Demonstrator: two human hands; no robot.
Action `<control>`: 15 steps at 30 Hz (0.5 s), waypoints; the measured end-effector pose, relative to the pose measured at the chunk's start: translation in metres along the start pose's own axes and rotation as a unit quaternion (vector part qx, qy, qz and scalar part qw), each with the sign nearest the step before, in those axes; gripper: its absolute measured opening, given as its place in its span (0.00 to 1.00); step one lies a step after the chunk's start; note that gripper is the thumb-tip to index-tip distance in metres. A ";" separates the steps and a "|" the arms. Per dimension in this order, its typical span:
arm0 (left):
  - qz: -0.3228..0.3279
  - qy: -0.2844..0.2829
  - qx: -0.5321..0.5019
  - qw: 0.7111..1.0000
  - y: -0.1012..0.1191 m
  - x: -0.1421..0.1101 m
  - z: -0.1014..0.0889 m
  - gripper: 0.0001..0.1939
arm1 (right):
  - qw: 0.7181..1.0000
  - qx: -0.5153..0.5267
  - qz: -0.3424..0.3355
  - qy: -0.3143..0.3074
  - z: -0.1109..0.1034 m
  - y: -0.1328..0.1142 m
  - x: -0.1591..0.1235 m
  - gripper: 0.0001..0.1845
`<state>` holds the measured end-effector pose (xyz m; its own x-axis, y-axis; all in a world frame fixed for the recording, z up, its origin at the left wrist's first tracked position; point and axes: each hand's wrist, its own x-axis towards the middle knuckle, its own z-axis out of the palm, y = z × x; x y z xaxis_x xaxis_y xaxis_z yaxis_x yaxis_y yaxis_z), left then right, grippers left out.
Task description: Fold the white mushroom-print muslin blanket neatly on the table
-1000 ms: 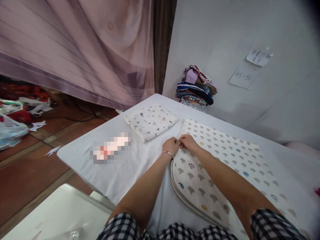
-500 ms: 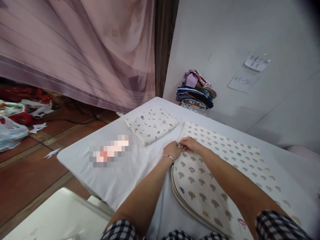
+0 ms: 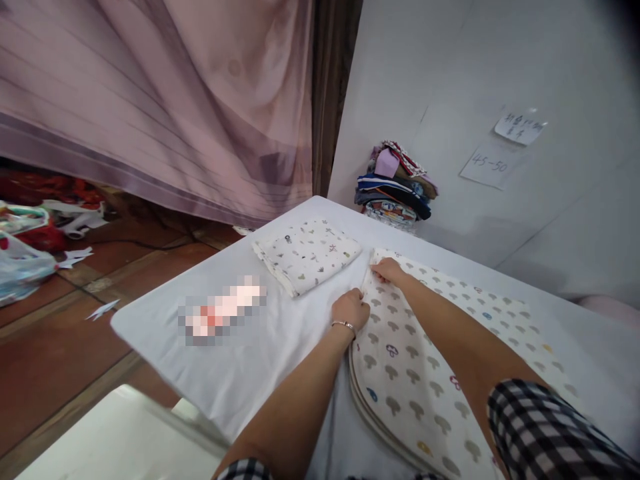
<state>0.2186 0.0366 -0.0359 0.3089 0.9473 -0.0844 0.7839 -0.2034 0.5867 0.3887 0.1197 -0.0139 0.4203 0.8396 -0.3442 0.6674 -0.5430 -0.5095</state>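
Note:
A white cloth printed with grey mushrooms (image 3: 415,373) lies folded in layers on the table, its rounded edge toward me. My left hand (image 3: 351,310) is closed on the left edge of this cloth, fingers curled around it. Farther along the same edge, my right hand (image 3: 387,270) pinches the cloth near its far left corner. Beyond my left hand lies a second folded white cloth with a small plant-like print (image 3: 310,257), apart from both hands.
The table (image 3: 150,307) has a white cover and carries a pixelated item (image 3: 225,310) at left. A stack of folded clothes (image 3: 395,183) stands by the wall with paper notes (image 3: 484,167). A pale chair-like surface (image 3: 115,433) is at lower left; plastic bags (image 3: 25,267) lie beyond.
My right hand has slid away from my left along the cloth's edge toward the far corner. My left hand stays on the edge, and the hands are now apart.

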 end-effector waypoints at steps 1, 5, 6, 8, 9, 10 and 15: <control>-0.003 -0.003 0.002 1.000 0.000 0.000 0.000 0.13 | 1.000 -0.014 0.006 -0.001 0.001 -0.003 0.002 0.12; -0.001 -0.009 0.007 1.000 0.001 -0.002 -0.002 0.13 | 0.999 -0.040 0.018 -0.017 -0.002 -0.009 0.003 0.10; 0.002 -0.009 0.006 1.000 0.001 -0.002 -0.002 0.13 | 0.999 -0.039 0.020 -0.022 -0.003 -0.009 0.003 0.09; 0.008 -0.009 0.003 1.000 0.002 -0.003 -0.003 0.13 | 0.999 -0.034 0.027 -0.031 -0.006 -0.011 0.002 0.09; 0.009 -0.009 0.002 1.000 0.002 -0.003 -0.003 0.13 | 0.999 -0.030 0.030 -0.033 -0.006 -0.012 0.002 0.09; 0.011 -0.008 0.000 1.000 0.002 -0.003 -0.003 0.13 | 0.999 -0.025 0.032 -0.033 -0.007 -0.013 0.002 0.09; 0.004 -0.009 -0.004 1.000 0.002 -0.003 -0.005 0.12 | 0.999 0.004 0.027 -0.024 0.000 -0.019 0.008 0.08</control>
<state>0.2171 0.0341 -0.0305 0.3240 0.9414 -0.0939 0.7769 -0.2082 0.5942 0.3794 0.1364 -0.0071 0.4265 0.8071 -0.4083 0.6395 -0.5883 -0.4949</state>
